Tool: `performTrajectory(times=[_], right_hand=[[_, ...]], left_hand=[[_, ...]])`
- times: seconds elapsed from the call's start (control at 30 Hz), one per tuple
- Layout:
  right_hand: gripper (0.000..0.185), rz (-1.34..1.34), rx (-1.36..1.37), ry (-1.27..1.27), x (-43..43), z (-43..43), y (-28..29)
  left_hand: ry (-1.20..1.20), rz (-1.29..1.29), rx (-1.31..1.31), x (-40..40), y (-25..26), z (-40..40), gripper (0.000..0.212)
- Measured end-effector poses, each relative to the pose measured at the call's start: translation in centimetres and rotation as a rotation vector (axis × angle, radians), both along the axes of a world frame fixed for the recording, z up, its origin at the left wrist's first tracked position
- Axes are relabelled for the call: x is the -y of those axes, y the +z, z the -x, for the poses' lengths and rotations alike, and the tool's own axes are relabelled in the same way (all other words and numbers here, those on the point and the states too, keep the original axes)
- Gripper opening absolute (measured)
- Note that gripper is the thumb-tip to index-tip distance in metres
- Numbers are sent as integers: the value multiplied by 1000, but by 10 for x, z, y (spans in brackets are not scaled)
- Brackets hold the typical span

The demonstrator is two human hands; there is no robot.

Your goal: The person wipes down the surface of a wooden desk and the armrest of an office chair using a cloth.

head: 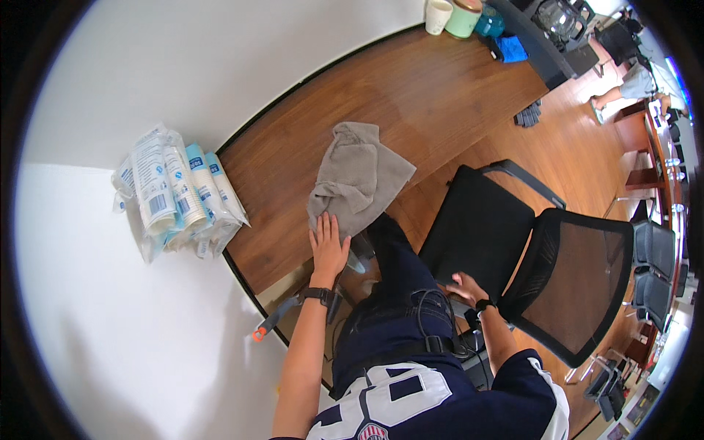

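Note:
My left hand lies flat with its fingers spread on the near edge of a grey-brown cloth. The cloth is rumpled, partly folded over itself, and rests on a wooden desktop. One corner of it reaches the desk's front edge. Lower and to the right, my right hand hangs beside the seat of a black mesh-back office chair. Its fingers are loosely bent with nothing visible in them; whether they touch the seat edge is unclear.
Wrapped sleeves of paper cups stand at the desk's left end. On the far end are a paper cup, a green jar and a blue cloth. An orange-tipped handle stands near my left forearm. Another person's leg shows far right.

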State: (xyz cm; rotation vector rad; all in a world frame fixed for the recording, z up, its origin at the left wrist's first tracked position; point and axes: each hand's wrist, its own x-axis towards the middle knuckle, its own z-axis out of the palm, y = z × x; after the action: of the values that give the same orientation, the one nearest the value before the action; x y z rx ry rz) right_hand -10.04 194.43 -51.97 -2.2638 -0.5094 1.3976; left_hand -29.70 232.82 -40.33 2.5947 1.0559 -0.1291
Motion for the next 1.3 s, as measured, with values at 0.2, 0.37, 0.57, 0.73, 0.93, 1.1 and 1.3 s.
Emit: performTrajectory(times=[0.2, 0.37, 0.57, 0.73, 0.93, 1.1, 1.3], right_hand=[[35, -621, 834, 130, -234, -43, 128], [59, -630, 982, 445, -378, 24, 117], [79, -587, 972, 572, -453, 135, 85], [83, -726, 707, 861, -469, 146, 88], [77, -800, 392, 1260, -515, 116, 101], [63, -933, 427, 1189, -511, 103, 106], [53, -893, 452, 1269, -470, 26, 105]], left_hand=[[91, 1, 77, 4, -7, 2, 58], [325, 17, 40, -11, -9, 60, 56], [684, 199, 0, -30, 3, 88, 57], [807, 140, 48, -12, -13, 90, 58], [977, 54, 36, -7, -21, 64, 60], [1109, 78, 72, -5, -11, 10, 62], [770, 422, -90, 12, 5, -50, 76]])
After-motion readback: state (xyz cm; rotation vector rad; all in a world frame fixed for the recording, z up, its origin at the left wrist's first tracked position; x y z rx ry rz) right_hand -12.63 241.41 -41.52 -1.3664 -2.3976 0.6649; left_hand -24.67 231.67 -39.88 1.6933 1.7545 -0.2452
